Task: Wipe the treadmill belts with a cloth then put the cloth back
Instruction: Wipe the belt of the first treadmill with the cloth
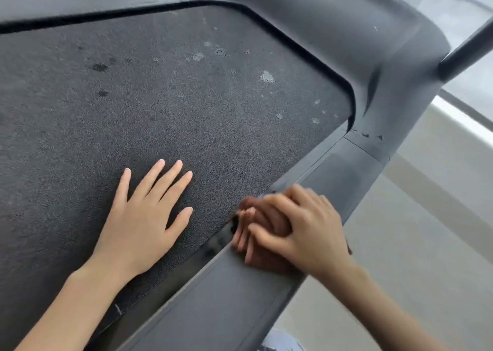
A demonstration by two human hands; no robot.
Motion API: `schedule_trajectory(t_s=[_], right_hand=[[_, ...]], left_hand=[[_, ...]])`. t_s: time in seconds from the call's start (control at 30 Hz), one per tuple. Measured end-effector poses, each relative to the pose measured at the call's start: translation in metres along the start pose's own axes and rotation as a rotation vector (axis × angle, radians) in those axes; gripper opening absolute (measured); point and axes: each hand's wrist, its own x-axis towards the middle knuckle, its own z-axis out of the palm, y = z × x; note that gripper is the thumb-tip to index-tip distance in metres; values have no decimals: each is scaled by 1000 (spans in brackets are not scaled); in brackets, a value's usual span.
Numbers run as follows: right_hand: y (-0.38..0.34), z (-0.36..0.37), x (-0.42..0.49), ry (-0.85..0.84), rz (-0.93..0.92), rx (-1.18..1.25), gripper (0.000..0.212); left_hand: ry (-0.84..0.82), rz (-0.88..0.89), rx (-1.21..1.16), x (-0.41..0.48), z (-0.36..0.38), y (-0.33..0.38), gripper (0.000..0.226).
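Pale grey floor (426, 244) showed to the right of a dark treadmill, seen from above and close up. Its treadmill belt (186, 97) filled most of the view, black and finely textured, with scattered pale spots (266, 76) toward the front end and a few darker blotches on the left. A smooth grey front cover (346, 30) curved around the head of the belt, and a dark post (466, 49) rose from its right corner.

The left hand (141, 217) lay flat on the belt, palm down, fingers straight and spread, holding nothing. The right hand (301, 228) was blurred; its fingers were bent over a brownish-pink cloth (256, 233), which it gripped and pressed down. The bunched cloth sat on the grey side rail (213, 297), right at the seam where the rail met the belt's right edge, with its folds poking out past the thumb toward the belt. The two hands were near each other but apart.
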Motion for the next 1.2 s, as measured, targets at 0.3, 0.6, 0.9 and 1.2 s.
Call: schedule_trajectory(t_s=[0.3, 0.6, 0.9, 1.2], right_hand=[[23, 12, 55, 48, 117, -103, 41], [120, 10, 90, 102, 79, -96, 37], [266, 0, 146, 223, 557, -183, 43], [146, 50, 191, 63, 256, 6, 46]], left_hand=[[-18, -17, -19, 6, -5, 7, 66], [-59, 142, 72, 83, -8, 25, 77], [-27, 118, -42, 126, 19, 53, 74], [-34, 143, -75, 141, 11, 52, 73]])
